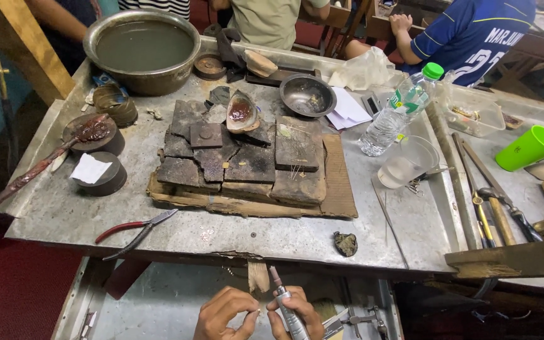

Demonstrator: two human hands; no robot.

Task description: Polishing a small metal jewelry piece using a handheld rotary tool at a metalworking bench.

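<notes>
At the bottom edge of the view we see our own two hands working just below the front lip of the metal table (64, 214). Our right hand (297, 315) wraps around a slim silver rotary handpiece (288, 308), fingers pressed together about its barrel, its tip pointing up toward a small wooden peg (259, 276) that juts out from the table's front edge. Our left hand (221, 313) sits just beside it, thumb and forefinger pinching something too small for us to make out, held close to the tool's tip.

On the table above, red-handled pliers (135, 230) lie near the front edge, left of the peg. Behind them a stack of dark, charred blocks (247, 160) rests on a worn board. A large metal basin (142, 49) of murky liquid stands at the far left, a small steel bowl (308, 95) farther right. A plastic water bottle (401, 108) with a green cap leans near a clear cup (408, 161), and a green cup (530, 148) lies on its side at the right. Other people sit beyond the far side of the table.
</notes>
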